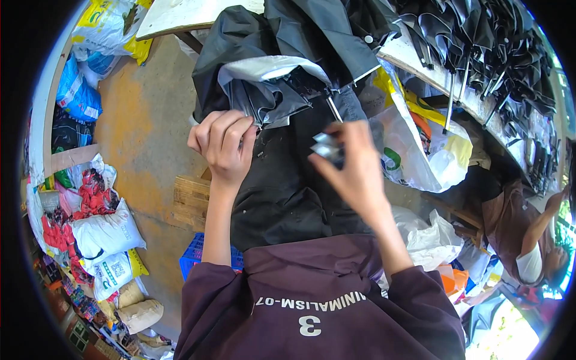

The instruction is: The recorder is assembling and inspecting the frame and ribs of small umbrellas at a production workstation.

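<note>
A black umbrella with a silver-grey lining lies partly folded over my lap, its metal shaft poking out toward me. My left hand is closed in a pinch at the canopy's near edge, by a rib tip; the exact point of hold is hidden by the fingers. My right hand is smeared by motion, to the right of the left hand and just below the shaft. Between its thumb and fingers sits a small silvery object, too blurred to name. My dark trousers lie under both hands.
Many folded black umbrellas crowd a white table at the right. Below it hangs a white plastic sack. Filled sacks line the left side. A blue crate stands near my left elbow. Another person is at far right.
</note>
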Motion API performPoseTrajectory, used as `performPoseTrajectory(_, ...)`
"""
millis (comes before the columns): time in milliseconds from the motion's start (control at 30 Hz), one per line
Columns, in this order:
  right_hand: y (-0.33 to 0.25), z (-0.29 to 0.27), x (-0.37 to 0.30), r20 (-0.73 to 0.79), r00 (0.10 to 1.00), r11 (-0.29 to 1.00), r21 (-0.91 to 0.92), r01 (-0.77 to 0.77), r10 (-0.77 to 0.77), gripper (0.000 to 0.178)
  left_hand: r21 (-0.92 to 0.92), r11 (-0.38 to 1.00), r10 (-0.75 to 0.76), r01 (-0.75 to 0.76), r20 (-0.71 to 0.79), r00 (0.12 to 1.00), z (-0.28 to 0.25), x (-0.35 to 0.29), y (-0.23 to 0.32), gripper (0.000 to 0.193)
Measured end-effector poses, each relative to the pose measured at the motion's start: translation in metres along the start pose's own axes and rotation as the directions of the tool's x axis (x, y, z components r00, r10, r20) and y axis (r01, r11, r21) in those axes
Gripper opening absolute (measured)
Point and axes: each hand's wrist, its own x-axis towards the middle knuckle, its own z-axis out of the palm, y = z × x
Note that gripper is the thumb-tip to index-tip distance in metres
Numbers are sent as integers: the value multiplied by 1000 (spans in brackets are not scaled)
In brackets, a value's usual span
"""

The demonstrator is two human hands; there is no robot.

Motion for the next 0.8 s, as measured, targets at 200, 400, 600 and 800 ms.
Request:
performPoseTrajectory(200,67,-4,-4,-183,983,997,70,-14,26,30,-2,988,155,-157,168,974,19,15,14,19)
performPoseTrajectory(400,55,-7,-8,-188,976,976,209,-65,106,21,-14,998,61,-60,335,940,24,20,45,23)
performPoseTrajectory(600,38,-22,-19,-199,962,955,266,-131,187,20,88,993,43,-75,320,946,54,10,52,22)
performPoseTrajectory(800,59,-37,-35,-236,920,922,309,-233,312,24,23,982,184,-188,118,976,42,13,37,16)
